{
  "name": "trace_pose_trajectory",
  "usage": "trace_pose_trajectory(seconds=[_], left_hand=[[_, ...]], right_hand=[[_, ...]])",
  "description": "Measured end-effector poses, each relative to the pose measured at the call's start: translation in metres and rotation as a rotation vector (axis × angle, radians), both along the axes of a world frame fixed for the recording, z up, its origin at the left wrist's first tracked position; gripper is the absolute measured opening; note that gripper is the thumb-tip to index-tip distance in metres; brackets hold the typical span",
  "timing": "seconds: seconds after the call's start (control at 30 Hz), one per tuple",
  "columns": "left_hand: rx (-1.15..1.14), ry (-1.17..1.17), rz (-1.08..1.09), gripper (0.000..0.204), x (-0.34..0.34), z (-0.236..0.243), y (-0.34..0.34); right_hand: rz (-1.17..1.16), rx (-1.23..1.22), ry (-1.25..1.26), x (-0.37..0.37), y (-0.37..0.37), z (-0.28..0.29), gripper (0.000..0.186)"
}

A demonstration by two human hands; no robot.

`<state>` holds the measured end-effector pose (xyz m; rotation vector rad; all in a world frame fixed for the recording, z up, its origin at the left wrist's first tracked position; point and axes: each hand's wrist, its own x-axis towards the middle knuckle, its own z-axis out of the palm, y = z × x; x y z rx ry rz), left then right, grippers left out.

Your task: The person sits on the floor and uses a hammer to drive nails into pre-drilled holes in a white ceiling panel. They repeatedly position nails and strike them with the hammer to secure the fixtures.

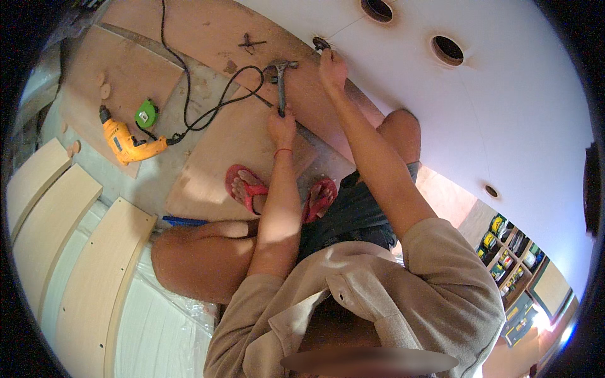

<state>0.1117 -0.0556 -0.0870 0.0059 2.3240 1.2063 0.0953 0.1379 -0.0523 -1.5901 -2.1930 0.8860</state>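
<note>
Brown boards (214, 170) cover much of a grey floor (209, 78), and a large white panel (529, 113) fills the right side, with small goods on shelves (507, 252) past its near edge.

Nearest, the person sits or squats in a brown shirt (353, 271) and dark shorts. At near left, pale curved planks (97, 264) lie side by side, next to a surface wrapped in clear plastic. A blue strip (184, 221) lies just beyond the left knee, and red sandals (257, 189) rest on a brown board.

Farther off to the left lies a yellow corded drill (126, 143), a green tape measure (145, 113) just beside it and small wooden discs (105, 92) near its tip. Its black cord (186, 94) loops across the floor toward the far side.

The left hand (281, 129) has its fingers wrapped around the handle of a hammer (282, 88), whose head points to the far side, above the boards. Farther still, the right hand (333, 72) reaches to the panel's far left edge, fingertips at a dark round spot (321, 43); I cannot tell whether they grip a piece or touch a hole. To its left lies a dark cross-shaped tool (251, 43); to its right, dark round holes (448, 50) with browned rims pierce the panel.
</note>
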Motion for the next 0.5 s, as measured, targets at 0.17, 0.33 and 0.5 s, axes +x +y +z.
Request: trace_pose_trajectory(seconds=[0.17, 0.33, 0.5], left_hand=[[-0.029, 0.036, -0.006, 0.037, 0.000, -0.007, 0.002], [-0.020, -0.044, 0.024, 0.038, 0.000, -0.006, 0.003], [-0.030, -0.036, 0.024, 0.041, 0.001, -0.005, 0.003]], right_hand=[[0.047, 0.033, 0.052, 0.004, 0.008, -0.009, 0.045], [0.010, 0.069, 0.020, 0.011, 0.010, -0.021, 0.038], [-0.036, 0.288, 0.108, 0.007, -0.009, -0.022, 0.034]])
